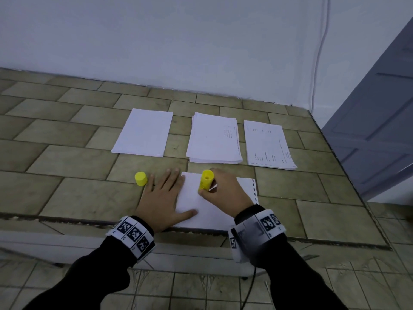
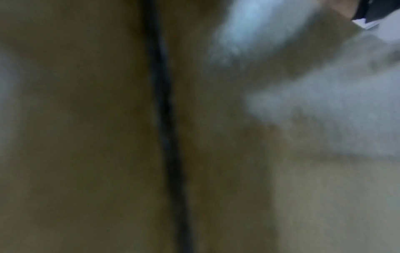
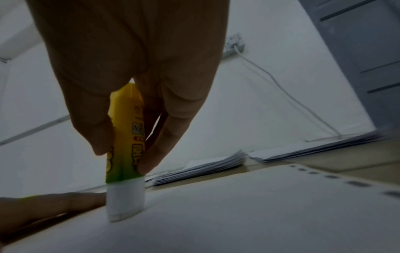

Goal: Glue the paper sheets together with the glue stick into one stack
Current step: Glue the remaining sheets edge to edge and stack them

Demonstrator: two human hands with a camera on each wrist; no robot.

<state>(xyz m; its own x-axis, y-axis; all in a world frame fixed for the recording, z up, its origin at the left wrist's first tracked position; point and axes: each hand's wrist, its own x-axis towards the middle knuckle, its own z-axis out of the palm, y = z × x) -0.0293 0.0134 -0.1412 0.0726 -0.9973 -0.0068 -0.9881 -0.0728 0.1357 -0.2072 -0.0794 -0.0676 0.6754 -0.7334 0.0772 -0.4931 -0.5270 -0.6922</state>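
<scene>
A white sheet (image 1: 207, 211) lies at the near edge of the tiled ledge. My left hand (image 1: 163, 198) lies flat with straight fingers, pressing on the sheet's left edge. My right hand (image 1: 221, 191) grips the yellow glue stick (image 1: 206, 180) upright, its white glue tip (image 3: 125, 203) touching the sheet (image 3: 238, 214). The stick's yellow cap (image 1: 140, 179) stands on the tiles left of my left hand. The left wrist view is a blur of tile and a dark joint.
Three lots of paper lie further back: a blank one (image 1: 143, 133) at left, a thicker pile (image 1: 214, 139) in the middle, printed sheets (image 1: 268, 144) at right. A white wall with a cable (image 1: 317, 70) stands behind, a grey door (image 1: 375, 121) at right.
</scene>
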